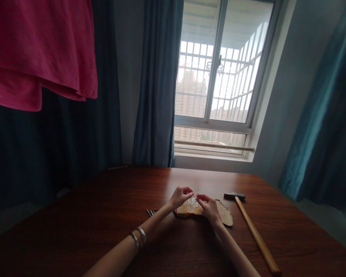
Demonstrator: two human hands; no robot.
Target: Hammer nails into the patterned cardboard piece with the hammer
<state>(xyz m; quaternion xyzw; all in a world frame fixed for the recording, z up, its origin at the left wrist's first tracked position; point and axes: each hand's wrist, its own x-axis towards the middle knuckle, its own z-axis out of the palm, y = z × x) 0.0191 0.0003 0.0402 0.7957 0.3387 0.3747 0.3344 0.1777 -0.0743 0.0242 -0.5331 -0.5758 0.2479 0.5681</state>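
A flat tan piece (187,208) with dark spots and a slitted edge lies on the table under both hands; I cannot make out its material. Above its left part, my left hand (182,197) is closed in a pinch on a thin, shiny, needle-like pin. Close beside it, my right hand (209,207) pinches another slim pin (198,195), held upright over the same piece. Part of the piece is covered by my right hand and wrist. The fingertips of the two hands are near each other but apart.
A hammer (255,234) with a wooden handle and dark head lies to the right. Several thin dark rods (150,212) rest left of the tan piece. The brown wooden table (103,215) reaches toward the window (213,77). A pink cloth (46,54) hangs at upper left.
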